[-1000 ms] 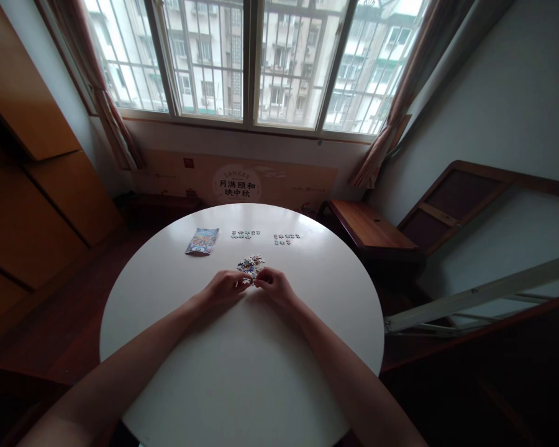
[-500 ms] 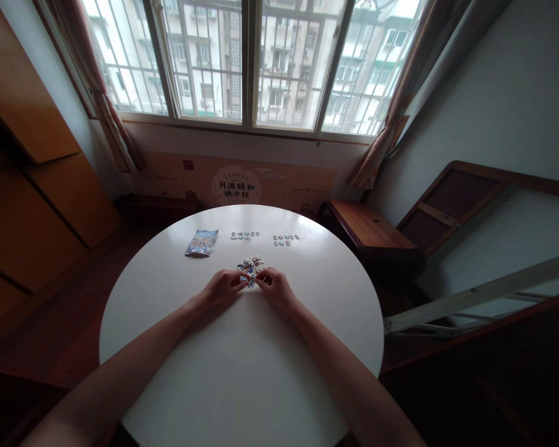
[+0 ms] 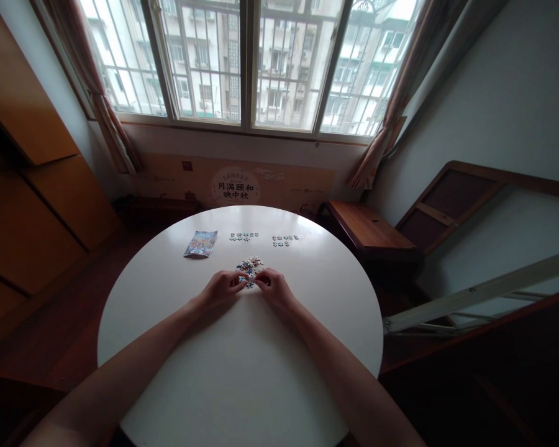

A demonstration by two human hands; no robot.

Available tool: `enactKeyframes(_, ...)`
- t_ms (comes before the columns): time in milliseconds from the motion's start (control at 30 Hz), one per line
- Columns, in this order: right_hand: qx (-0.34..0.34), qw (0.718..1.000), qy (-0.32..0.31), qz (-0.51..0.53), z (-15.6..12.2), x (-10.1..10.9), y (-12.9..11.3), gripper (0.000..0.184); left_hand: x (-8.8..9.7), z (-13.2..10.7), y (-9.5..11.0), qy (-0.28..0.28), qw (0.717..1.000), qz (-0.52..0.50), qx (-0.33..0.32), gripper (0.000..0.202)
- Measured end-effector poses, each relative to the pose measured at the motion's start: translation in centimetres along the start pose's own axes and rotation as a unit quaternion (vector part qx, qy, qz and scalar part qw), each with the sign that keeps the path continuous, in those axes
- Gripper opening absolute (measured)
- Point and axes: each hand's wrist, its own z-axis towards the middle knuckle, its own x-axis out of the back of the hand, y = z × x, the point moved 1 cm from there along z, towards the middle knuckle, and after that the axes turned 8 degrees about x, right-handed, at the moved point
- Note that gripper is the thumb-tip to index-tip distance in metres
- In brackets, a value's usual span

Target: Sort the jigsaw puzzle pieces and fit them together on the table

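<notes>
A small heap of coloured jigsaw pieces (image 3: 250,266) lies near the middle of a round white table (image 3: 242,372). My left hand (image 3: 223,287) rests on the table just in front of the heap, fingers curled, pinching a small puzzle piece (image 3: 246,282) at its fingertips. My right hand (image 3: 272,287) sits beside it, fingers also curled and pinched toward the same spot. The fingertips of both hands meet over that piece. What the right fingers hold is too small to make out.
Two short rows of pale puzzle pieces (image 3: 245,236) (image 3: 285,239) lie farther back on the table. A printed puzzle packet (image 3: 200,243) lies at the back left. A wooden side table (image 3: 368,230) stands to the right, wooden cabinets (image 3: 37,205) to the left, a barred window (image 3: 251,62) ahead.
Both hands stay together at the heap's near edge with only slight finger movement. The view has shifted a little.
</notes>
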Motion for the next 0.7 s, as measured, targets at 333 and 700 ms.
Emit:
enactKeyframes(333,-0.006,1.0,-0.002,-0.004,-0.1,-0.13,0.22,0.007,0.07,-0.06,-0.15,0.003,1.0,0.023,0.002,0.025)
enactKeyframes(700,-0.005,1.0,-0.013,-0.013,-0.09,0.1,-0.07,0.006,0.11,-0.18,0.0,-0.015,0.999,0.035,-0.016,0.022)
